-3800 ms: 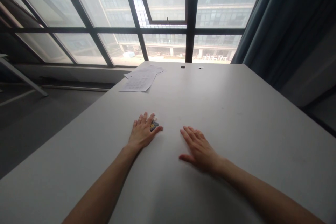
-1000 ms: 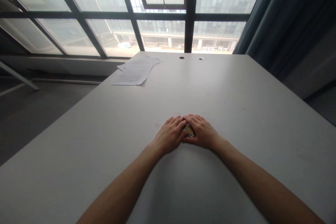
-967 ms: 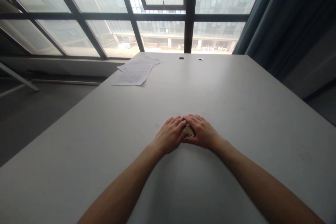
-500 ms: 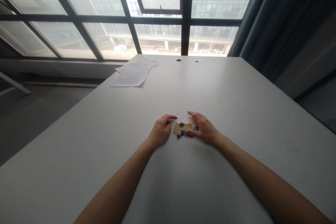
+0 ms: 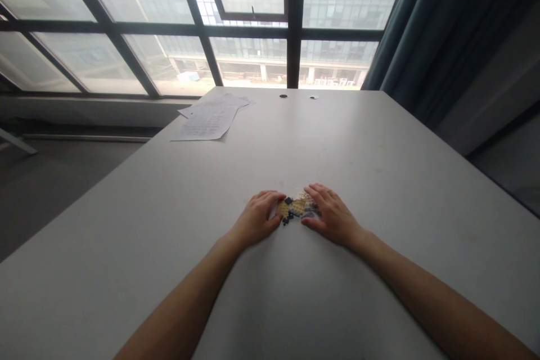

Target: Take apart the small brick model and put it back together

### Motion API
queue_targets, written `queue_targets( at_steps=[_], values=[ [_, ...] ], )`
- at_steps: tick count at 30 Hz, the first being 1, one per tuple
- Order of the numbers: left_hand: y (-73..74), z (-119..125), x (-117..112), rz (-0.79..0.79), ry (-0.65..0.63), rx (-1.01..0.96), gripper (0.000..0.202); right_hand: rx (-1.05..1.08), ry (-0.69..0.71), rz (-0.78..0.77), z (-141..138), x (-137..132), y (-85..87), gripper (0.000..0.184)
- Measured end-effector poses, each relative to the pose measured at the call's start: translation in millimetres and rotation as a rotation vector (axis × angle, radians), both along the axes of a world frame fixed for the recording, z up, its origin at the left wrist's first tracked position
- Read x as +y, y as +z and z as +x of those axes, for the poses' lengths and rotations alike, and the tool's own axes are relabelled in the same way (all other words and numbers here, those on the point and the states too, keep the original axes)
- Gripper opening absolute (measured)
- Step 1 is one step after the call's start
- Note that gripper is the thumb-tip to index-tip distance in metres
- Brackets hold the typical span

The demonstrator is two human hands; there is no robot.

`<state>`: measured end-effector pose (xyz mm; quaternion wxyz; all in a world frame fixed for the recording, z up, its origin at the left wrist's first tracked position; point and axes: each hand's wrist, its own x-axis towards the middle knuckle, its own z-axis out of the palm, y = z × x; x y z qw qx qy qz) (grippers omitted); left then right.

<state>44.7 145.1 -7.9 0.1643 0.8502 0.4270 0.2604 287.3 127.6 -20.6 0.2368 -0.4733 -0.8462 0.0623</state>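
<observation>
Between my hands lies a small heap of toy building bricks on the table. It includes a studded tan plate [image 5: 298, 206], a second tan plate [image 5: 282, 210] by my left fingers, several small black pieces [image 5: 288, 219], and white and grey pieces [image 5: 309, 201] under the right fingers. My left hand [image 5: 258, 215] curves around the heap's left side, thumb and fingers apart, at its edge. Opposite it, my right hand [image 5: 331, 214] arches over the right side, its thumb spread from the fingers, hiding some pieces. Neither hand visibly grips a piece.
The white table [image 5: 270, 157] stretches towards large windows. Printed paper sheets [image 5: 206, 118] lie at its far left. Two cable holes [image 5: 283, 96] sit near the far edge. A dark blue curtain [image 5: 405, 28] hangs at the right.
My left thumb has come out beside the heap and the left fingers now reach its edge. My right thumb has drawn back from over the pieces. The view has shifted slightly.
</observation>
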Motion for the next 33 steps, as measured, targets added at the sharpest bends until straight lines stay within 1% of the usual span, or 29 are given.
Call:
queue_targets(
  at_steps=[3, 6, 10, 13, 16, 19, 24, 26, 28, 30, 33],
  values=[
    [-0.5, -0.8, 1.3, 0.008, 0.019, 0.003, 0.036, 0.003, -0.046, 0.002, -0.7, -3.6, 1.6, 0.066],
    [0.0, -1.4, 1.3, 0.013, 0.074, 0.000, 0.033, -0.004, -0.065, 0.006, -1.0, -9.2, 3.5, 0.063],
    [-0.4, -3.1, 0.2, 0.034, 0.150, -0.070, 0.034, 0.010, -0.066, 0.012, -0.2, -18.7, 6.1, 0.058],
    [-1.9, -3.7, -1.5, 0.065, 0.157, -0.154, 0.034, 0.091, -0.034, 0.026, 1.1, -26.5, 7.7, 0.050],
    [-2.8, -0.1, -4.1, 0.132, 0.124, -0.249, 0.034, 0.270, 0.001, 0.018, 0.4, -35.0, 10.3, 0.042],
    [-0.4, 9.0, -9.0, 0.229, 0.075, -0.335, 0.034, 0.504, 0.014, -0.091, -5.8, -42.6, 14.8, 0.034],
    [8.4, 30.5, -25.5, 0.360, -0.033, -0.433, 0.035, 0.937, -0.003, -0.447, -24.8, -48.7, 17.6, 0.031],
    [9.7, 37.7, -32.6, 0.411, -0.090, -0.442, 0.034, 1.071, 0.021, -0.550, -31.2, -50.4, 15.6, 0.029],
    [8.8, 42.1, -37.7, 0.461, -0.129, -0.424, 0.032, 1.137, 0.055, -0.582, -35.1, -52.5, 13.1, 0.024],
    [6.8, 43.5, -40.8, 0.487, -0.140, -0.396, 0.033, 1.152, 0.062, -0.567, -36.3, -54.7, 11.1, 0.020],
    [5.0, 41.9, -43.1, 0.457, -0.148, -0.357, 0.039, 1.139, -0.005, -0.516, -34.5, -57.0, 9.4, 0.019]
  ],
)
